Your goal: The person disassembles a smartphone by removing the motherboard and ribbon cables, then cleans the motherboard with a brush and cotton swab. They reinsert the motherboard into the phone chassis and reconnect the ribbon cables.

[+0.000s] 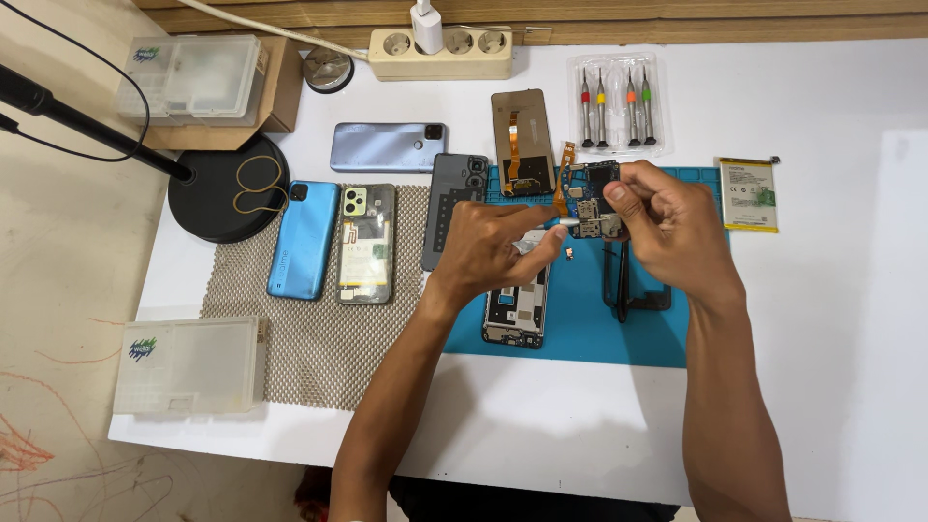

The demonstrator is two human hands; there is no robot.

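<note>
My right hand holds a small blue phone circuit board with an orange flex cable above the blue work mat. My left hand pinches thin metal tweezers whose tips touch the board's lower edge. Below my hands lies an opened phone frame and, under my right hand, a black frame part. A tiny loose piece rests on the mat between them.
A screen panel, screwdriver set, battery, grey back cover, three phones on a mesh mat, two plastic boxes, a lamp base and a power strip lie around on the white table.
</note>
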